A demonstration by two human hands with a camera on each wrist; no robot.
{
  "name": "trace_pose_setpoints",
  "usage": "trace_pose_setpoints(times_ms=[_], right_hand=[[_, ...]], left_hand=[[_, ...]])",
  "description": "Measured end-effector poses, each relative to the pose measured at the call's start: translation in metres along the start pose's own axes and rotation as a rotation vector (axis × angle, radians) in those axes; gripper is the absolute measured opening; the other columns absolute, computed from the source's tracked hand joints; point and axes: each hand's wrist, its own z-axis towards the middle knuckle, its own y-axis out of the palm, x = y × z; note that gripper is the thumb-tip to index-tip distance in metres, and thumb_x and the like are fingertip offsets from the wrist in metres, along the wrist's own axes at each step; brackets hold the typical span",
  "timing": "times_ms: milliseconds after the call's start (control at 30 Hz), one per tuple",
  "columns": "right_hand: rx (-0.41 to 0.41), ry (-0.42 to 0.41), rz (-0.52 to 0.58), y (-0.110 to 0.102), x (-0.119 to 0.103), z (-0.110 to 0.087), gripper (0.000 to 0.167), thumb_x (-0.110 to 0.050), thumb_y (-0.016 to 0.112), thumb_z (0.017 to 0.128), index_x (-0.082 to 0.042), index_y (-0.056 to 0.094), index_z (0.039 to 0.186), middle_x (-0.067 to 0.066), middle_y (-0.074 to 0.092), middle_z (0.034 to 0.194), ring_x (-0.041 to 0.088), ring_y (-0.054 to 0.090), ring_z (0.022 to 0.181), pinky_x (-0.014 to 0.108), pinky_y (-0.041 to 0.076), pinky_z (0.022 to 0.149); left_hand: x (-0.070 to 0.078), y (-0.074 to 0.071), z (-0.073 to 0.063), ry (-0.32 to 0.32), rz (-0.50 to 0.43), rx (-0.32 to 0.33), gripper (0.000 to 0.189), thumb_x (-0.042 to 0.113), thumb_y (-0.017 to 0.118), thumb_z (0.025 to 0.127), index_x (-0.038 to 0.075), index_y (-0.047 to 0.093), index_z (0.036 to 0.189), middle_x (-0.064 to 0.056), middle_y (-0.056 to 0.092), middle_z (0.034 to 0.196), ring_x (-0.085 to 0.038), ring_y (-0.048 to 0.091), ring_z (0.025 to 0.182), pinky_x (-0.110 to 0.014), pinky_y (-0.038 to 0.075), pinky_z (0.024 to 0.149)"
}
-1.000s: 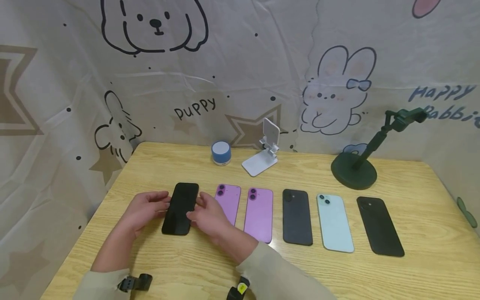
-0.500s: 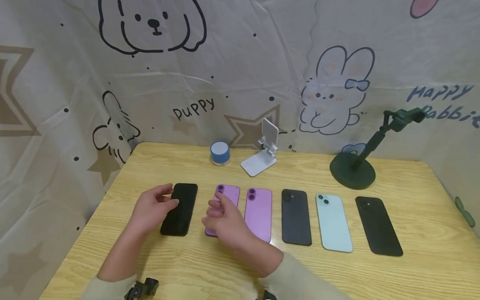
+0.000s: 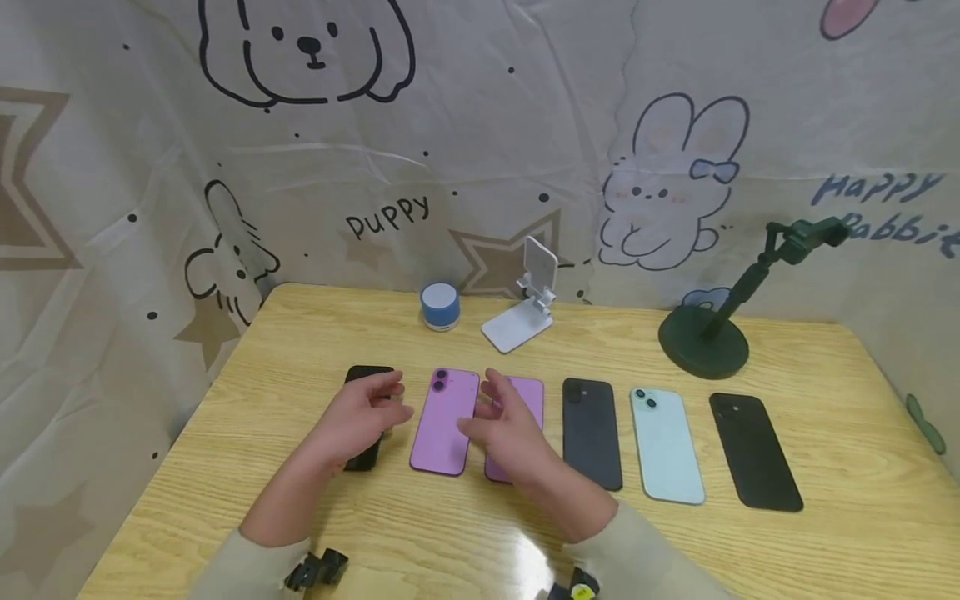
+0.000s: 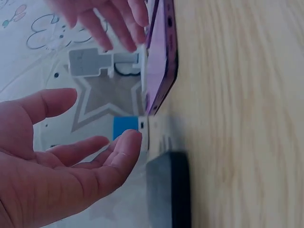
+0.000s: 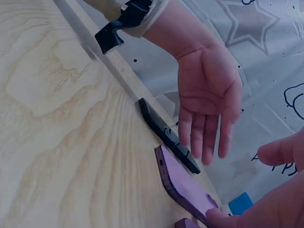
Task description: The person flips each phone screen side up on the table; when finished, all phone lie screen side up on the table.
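Note:
Face down on the wooden table lies a purple phone, its two camera lenses at the far end. My left hand hovers over the black phone at the far left, partly hiding it, its relaxed fingers pointing at the purple phone's left side. In the left wrist view the left hand has bent fingers with nothing between them. My right hand is over a second purple phone, with its fingertips right at the first purple phone's right edge. The right wrist view shows those fingertips beside the first phone's camera end.
Further right in the row lie a dark grey phone, a light blue phone and another black phone. Behind stand a blue round speaker, a white phone stand and a dark green stand. Printed cloth backs the table.
Both hands have moved right, away from the leftmost black phone, which stays on the table. The right hand passed over the first purple phone to its right side.

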Motion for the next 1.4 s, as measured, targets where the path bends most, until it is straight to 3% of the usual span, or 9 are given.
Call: trace_pose_setpoints(times_ms=[233, 500, 667, 900, 1000, 1167, 1233, 1400], right_hand=[[0.024, 0.013, 0.053, 0.004, 0.004, 0.003, 0.087, -0.005, 0.068, 0.089, -0.002, 0.015, 0.159, 0.022, 0.019, 0.161, 0.041, 0.028, 0.142, 0.051, 0.038, 0.105], [0.142, 0.0, -0.005, 0.015, 0.001, 0.008, 0.084, -0.005, 0.073, 0.086, -0.005, 0.027, 0.157, 0.016, 0.027, 0.159, 0.036, 0.04, 0.133, 0.046, 0.046, 0.098], [0.179, 0.018, -0.059, 0.02, -0.002, 0.013, 0.08, -0.003, 0.072, 0.086, -0.006, 0.032, 0.156, 0.015, 0.032, 0.157, 0.035, 0.045, 0.131, 0.045, 0.044, 0.101], [0.206, 0.035, -0.064, 0.027, -0.002, 0.022, 0.079, 0.004, 0.069, 0.085, -0.003, 0.032, 0.155, 0.017, 0.034, 0.155, 0.033, 0.051, 0.125, 0.042, 0.049, 0.094], [0.211, 0.01, -0.114, 0.03, 0.001, 0.024, 0.078, 0.008, 0.066, 0.084, 0.0, 0.033, 0.154, 0.018, 0.037, 0.154, 0.032, 0.052, 0.119, 0.041, 0.049, 0.094], [0.17, -0.076, -0.203, 0.034, 0.007, 0.027, 0.076, 0.019, 0.056, 0.08, 0.005, 0.034, 0.151, 0.022, 0.037, 0.153, 0.037, 0.041, 0.134, 0.046, 0.035, 0.109], [0.149, -0.091, -0.201, 0.036, 0.007, 0.028, 0.079, 0.022, 0.053, 0.077, 0.006, 0.033, 0.151, 0.023, 0.035, 0.154, 0.035, 0.033, 0.14, 0.045, 0.029, 0.111], [0.148, -0.068, -0.164, 0.039, 0.005, 0.03, 0.081, 0.024, 0.053, 0.076, 0.005, 0.032, 0.152, 0.022, 0.033, 0.155, 0.032, 0.034, 0.14, 0.04, 0.033, 0.109]], left_hand=[[-0.003, 0.019, 0.016, -0.073, -0.062, -0.043, 0.064, 0.01, 0.066, 0.094, -0.005, 0.038, 0.149, -0.024, 0.049, 0.14, -0.031, 0.055, 0.118, -0.042, 0.054, 0.084], [0.0, 0.025, 0.02, -0.141, -0.138, 0.041, 0.061, 0.003, 0.064, 0.094, -0.001, 0.04, 0.15, -0.022, 0.052, 0.134, -0.03, 0.057, 0.114, -0.041, 0.057, 0.077], [0.0, 0.025, 0.02, -0.144, -0.117, 0.078, 0.057, 0.003, 0.064, 0.094, -0.002, 0.043, 0.147, -0.022, 0.054, 0.13, -0.029, 0.059, 0.108, -0.041, 0.058, 0.075], [-0.003, 0.03, 0.022, -0.133, -0.052, 0.161, 0.055, 0.001, 0.066, 0.09, -0.004, 0.05, 0.142, -0.022, 0.058, 0.125, -0.03, 0.059, 0.109, -0.037, 0.055, 0.08], [-0.004, 0.032, 0.024, -0.135, -0.026, 0.19, 0.056, -0.006, 0.066, 0.086, -0.005, 0.052, 0.14, -0.021, 0.06, 0.121, -0.03, 0.059, 0.109, -0.036, 0.054, 0.084], [-0.004, 0.034, 0.024, -0.123, 0.012, 0.201, 0.055, -0.013, 0.065, 0.083, -0.005, 0.054, 0.137, -0.02, 0.063, 0.118, -0.03, 0.061, 0.106, -0.037, 0.055, 0.083], [-0.003, 0.034, 0.025, -0.123, 0.005, 0.199, 0.054, -0.013, 0.065, 0.084, -0.005, 0.055, 0.136, -0.02, 0.064, 0.116, -0.029, 0.062, 0.102, -0.037, 0.056, 0.079], [-0.003, 0.035, 0.028, -0.137, -0.08, 0.185, 0.051, -0.013, 0.062, 0.086, -0.004, 0.054, 0.136, -0.02, 0.063, 0.115, -0.029, 0.063, 0.098, -0.036, 0.056, 0.076]])
